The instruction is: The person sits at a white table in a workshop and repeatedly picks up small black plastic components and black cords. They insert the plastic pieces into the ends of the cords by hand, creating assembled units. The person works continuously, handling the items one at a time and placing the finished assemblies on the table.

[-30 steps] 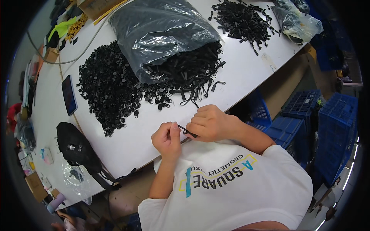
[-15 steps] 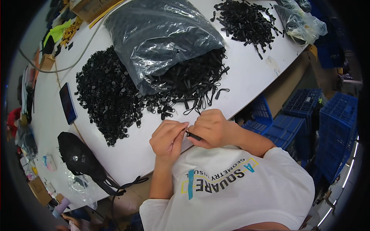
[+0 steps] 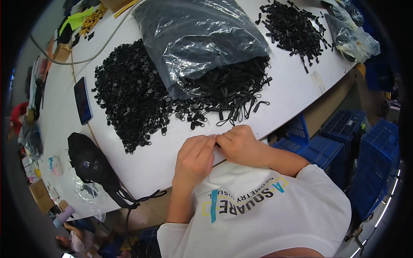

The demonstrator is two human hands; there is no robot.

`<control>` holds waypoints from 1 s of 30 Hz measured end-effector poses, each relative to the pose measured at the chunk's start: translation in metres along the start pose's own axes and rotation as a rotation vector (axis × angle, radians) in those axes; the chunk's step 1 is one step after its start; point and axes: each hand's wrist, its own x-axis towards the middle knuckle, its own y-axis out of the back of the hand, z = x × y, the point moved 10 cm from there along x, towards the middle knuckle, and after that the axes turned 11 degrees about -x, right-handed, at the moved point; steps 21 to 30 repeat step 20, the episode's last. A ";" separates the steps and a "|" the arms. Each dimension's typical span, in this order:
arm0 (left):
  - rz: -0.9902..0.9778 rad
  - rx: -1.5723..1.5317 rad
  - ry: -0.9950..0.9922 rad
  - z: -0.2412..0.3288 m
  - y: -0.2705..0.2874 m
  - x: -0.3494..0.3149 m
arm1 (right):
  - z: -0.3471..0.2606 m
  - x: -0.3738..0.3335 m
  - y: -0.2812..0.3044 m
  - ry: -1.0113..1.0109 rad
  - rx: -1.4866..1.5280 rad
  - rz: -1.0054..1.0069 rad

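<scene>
My left hand [image 3: 194,158] and my right hand [image 3: 241,146] meet fingertip to fingertip at the table's near edge, both closed. A dark bit of a black cord zipper pull [image 3: 217,145] shows at my right fingers; the rest is covered. What my left fingers pinch is hidden. Just beyond my hands lie loose cord zipper pulls [image 3: 238,112], spilling from a large dark plastic bag [image 3: 202,41]. Left of them spreads a heap of small black zipper sliders [image 3: 131,92].
Another pile of black pulls [image 3: 294,28] lies at the far right, near a clear plastic bag [image 3: 350,38]. A phone [image 3: 82,101] and a black mesh-sided bag [image 3: 90,161] are on the left. Blue crates [image 3: 325,150] stand right of the white table [image 3: 155,172].
My hands have drawn together, and my left hand has turned its back upward. The black pull, plainly visible before under my right hand, is now mostly covered. The view has shifted slightly.
</scene>
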 end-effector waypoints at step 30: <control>0.219 -0.697 0.387 -0.056 -0.010 -0.020 | 0.024 -0.005 0.028 -0.133 0.229 0.185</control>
